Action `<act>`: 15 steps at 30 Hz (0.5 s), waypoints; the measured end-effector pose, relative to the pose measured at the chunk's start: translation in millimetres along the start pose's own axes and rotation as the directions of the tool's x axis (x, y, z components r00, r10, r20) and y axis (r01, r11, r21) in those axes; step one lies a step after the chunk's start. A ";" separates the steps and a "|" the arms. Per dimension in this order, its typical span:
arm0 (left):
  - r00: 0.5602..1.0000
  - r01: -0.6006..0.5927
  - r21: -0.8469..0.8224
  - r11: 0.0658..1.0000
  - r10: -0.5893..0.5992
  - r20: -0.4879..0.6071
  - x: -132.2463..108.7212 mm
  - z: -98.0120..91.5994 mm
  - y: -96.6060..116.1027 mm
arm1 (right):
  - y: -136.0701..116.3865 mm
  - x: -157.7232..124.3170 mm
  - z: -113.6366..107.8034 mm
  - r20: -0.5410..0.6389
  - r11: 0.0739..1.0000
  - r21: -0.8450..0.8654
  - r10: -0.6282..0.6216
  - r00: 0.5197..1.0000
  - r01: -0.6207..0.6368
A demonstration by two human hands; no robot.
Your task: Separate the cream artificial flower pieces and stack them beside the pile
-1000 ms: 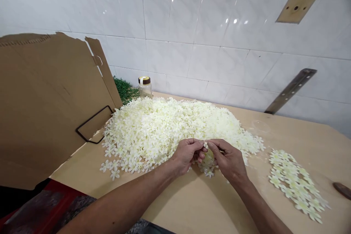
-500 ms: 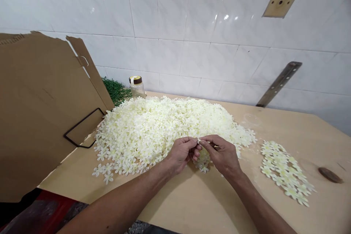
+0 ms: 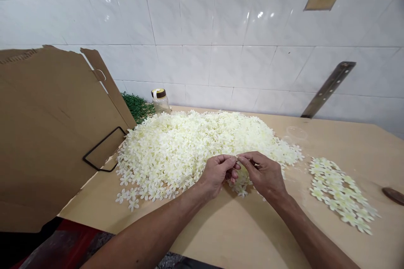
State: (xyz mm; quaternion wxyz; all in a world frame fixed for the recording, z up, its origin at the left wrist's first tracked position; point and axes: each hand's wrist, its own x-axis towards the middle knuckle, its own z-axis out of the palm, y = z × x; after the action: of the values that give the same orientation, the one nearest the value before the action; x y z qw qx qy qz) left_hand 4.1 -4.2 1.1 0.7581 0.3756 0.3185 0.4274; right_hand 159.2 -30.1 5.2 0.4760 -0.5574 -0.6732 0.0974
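Observation:
A big heap of small cream-white fabric flowers point(image 3: 195, 147) covers the middle of the wooden table point(image 3: 240, 227). My left hand point(image 3: 217, 174) and my right hand point(image 3: 263, 174) meet at the heap's near edge, fingertips pinched together on a small white flower piece between them. Both hands hover just above a few loose flowers point(image 3: 241, 188). A smaller, flat group of the same flowers point(image 3: 341, 195) lies to the right of my right hand.
A large sheet of brown cardboard point(image 3: 50, 130) leans at the left, with a black wire frame point(image 3: 102, 151) against it. Behind the heap stand a small jar with a brown lid point(image 3: 160, 100) and some green artificial grass point(image 3: 137, 107). A white tiled wall backs the table.
My hands have stayed pinched together at the heap's edge, only fingers shifting slightly. The camera view has shifted a little.

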 end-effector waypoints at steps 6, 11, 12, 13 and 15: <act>1.000 0.008 -0.051 0.999 -0.008 0.000 2.4 -2.9 -1.2 | -0.7 0.8 2.0 0.015 1.000 0.010 0.029 0.999 -0.029; 1.000 0.015 -0.060 0.998 -0.015 -0.002 5.9 -5.4 -3.7 | 1.6 -0.1 3.4 0.002 0.997 -0.041 0.061 0.998 -0.061; 1.000 0.018 -0.063 0.998 -0.018 -0.002 6.1 -5.5 -3.8 | 1.8 0.0 3.7 -0.001 0.997 -0.050 0.062 0.998 -0.062; 1.000 0.021 -0.064 0.998 -0.022 -0.002 6.1 -5.4 -3.7 | 1.9 0.1 4.0 -0.003 0.996 -0.059 0.064 0.998 -0.064; 1.000 0.027 -0.067 0.997 -0.027 -0.004 5.8 -4.8 -2.9 | 1.9 0.5 4.5 -0.005 0.994 -0.072 0.076 0.997 -0.076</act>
State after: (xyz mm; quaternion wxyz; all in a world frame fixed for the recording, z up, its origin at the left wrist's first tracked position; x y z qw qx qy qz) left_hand 3.9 1.4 -4.8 0.7752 0.3447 0.3109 0.4284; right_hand 157.1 -27.2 1.8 0.4521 -0.5997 -0.6541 0.0905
